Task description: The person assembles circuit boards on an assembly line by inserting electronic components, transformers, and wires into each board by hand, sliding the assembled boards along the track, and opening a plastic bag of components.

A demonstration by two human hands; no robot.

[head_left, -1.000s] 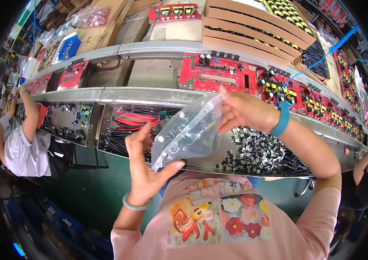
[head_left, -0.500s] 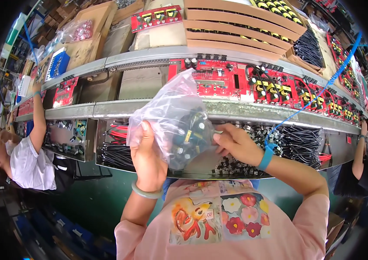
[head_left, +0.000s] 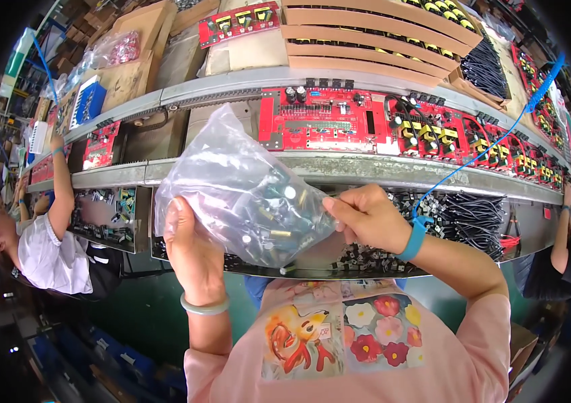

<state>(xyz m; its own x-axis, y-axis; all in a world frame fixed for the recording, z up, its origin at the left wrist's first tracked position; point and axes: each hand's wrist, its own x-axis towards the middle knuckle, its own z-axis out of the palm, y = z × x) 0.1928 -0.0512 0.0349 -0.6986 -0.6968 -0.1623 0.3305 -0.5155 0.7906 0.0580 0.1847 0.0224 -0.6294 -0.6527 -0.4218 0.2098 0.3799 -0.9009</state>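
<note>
A clear plastic bag (head_left: 222,178) hangs tilted over the parts tray, with dark cylindrical components (head_left: 285,205), probably capacitors, gathered in its lower right part. My left hand (head_left: 195,258) grips the bag from the left, thumb up along its near side; its fingers are partly hidden by the plastic. At the bag's right corner, my right hand (head_left: 373,218) pinches the plastic between thumb and fingers. A blue wrist strap (head_left: 414,238) circles my right wrist. Below the hands, small black components (head_left: 379,258) lie loose in the tray.
Beyond the bag, a red circuit board (head_left: 326,124) sits on the metal-railed line, with more boards (head_left: 433,134) to the right. Bundled black cables (head_left: 470,218) fill the tray's right part. A blue coiled cord (head_left: 544,80) crosses above. A co-worker (head_left: 50,248) works at the left.
The bag has swung left and tilted over, spreading wider. My left hand has moved left and slightly down with it. My right hand stays at nearly the same spot, pinching the bag's corner.
</note>
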